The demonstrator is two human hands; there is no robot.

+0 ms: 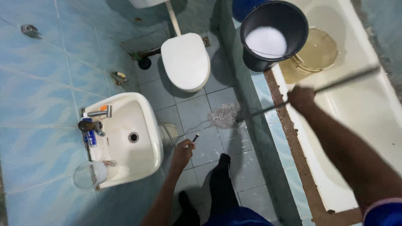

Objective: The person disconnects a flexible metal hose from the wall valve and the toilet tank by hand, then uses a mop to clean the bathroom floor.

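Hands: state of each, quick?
Left hand: closed around a small dark-tipped stick.
Right hand: closed on the mop handle, mop head on the floor.

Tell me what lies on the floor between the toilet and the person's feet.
In the head view, the mop head lies on the grey floor tiles between the toilet and the feet.

Dim, bluish indoor light; soft shadows on floor; mop handle [335, 86] motion-blurred; wide-angle bending at edges.
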